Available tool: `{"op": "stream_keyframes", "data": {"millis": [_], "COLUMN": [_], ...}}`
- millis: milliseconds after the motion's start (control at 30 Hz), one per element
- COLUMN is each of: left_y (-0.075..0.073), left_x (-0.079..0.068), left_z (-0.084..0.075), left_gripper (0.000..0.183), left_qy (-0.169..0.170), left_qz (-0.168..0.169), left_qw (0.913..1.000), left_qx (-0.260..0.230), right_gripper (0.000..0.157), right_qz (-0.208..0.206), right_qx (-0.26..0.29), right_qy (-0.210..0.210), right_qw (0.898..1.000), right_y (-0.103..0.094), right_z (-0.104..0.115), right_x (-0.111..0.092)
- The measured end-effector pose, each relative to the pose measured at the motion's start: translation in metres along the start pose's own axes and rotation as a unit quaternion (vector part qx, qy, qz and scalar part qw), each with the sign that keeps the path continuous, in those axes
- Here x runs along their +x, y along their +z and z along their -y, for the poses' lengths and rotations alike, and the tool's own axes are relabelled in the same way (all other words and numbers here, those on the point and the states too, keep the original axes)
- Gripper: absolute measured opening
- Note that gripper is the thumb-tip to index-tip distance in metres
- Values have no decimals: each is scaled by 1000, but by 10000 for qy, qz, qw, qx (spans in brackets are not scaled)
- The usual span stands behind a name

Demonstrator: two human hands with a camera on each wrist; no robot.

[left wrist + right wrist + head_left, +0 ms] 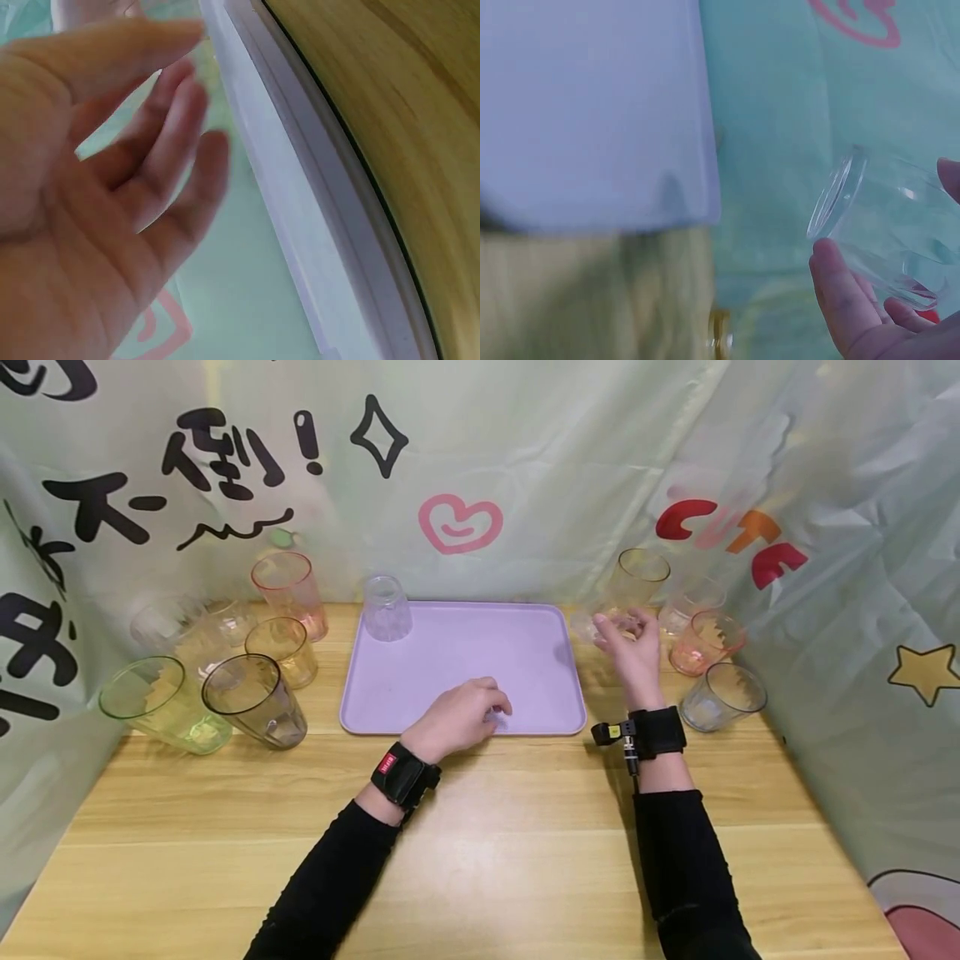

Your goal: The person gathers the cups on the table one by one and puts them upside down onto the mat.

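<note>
My right hand (pixel 633 652) grips a clear glass (pixel 892 217) just right of the lilac tray (pixel 465 668). In the right wrist view the glass is tilted sideways, its rim toward the tray, with thumb and fingers on opposite sides. Over the tray's front edge, my left hand (pixel 461 714) hangs with fingers loosely bent; the left wrist view shows nothing between them. One clear glass (pixel 387 610) stands at the tray's back left corner. Nearest my right hand are an amber glass (pixel 637 578), a clear glass (pixel 693 602) and a pink glass (pixel 705 643).
A grey glass (pixel 722 697) stands at the right. On the left are a green glass (pixel 168 706), a dark grey glass (pixel 255 702), an amber glass (pixel 283 652), a tall pink glass (pixel 291 593) and several clear ones. A printed curtain (pixel 555 485) hangs behind the wooden table (pixel 487 843).
</note>
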State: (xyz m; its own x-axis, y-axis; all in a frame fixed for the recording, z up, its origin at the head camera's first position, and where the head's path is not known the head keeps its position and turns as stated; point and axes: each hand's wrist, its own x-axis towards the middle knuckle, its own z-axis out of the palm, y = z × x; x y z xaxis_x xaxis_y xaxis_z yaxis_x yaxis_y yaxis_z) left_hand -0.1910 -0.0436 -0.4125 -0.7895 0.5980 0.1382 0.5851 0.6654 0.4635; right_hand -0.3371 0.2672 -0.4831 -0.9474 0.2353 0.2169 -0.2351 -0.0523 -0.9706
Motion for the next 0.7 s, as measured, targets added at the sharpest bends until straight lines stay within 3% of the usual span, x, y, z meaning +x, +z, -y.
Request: {"op": "stream_keyframes", "data": {"millis": [200, 433, 633, 700], "left_y": [-8, -15, -19, -19], "left_x": [3, 6, 6, 6], "left_z": [-1, 0, 2, 2], "left_gripper": [34, 49, 64, 68], "left_qy": [34, 218, 175, 148], "left_qz": [-1214, -2696, -3320, -3396], "left_qw": [9925, 9627, 9427, 9398], "left_qx": [149, -60, -277, -351], "right_gripper": [69, 62, 57, 57], "right_qz": [439, 1083, 1805, 1979], "right_qx": [639, 1212, 1354, 1338], "right_qy": [58, 260, 384, 509], "right_qw": [9970, 9864, 9734, 9697], "right_y": [19, 60, 90, 99], "right_z": [-1, 8, 9, 24], "right_x": [-4, -28, -51, -66]}}
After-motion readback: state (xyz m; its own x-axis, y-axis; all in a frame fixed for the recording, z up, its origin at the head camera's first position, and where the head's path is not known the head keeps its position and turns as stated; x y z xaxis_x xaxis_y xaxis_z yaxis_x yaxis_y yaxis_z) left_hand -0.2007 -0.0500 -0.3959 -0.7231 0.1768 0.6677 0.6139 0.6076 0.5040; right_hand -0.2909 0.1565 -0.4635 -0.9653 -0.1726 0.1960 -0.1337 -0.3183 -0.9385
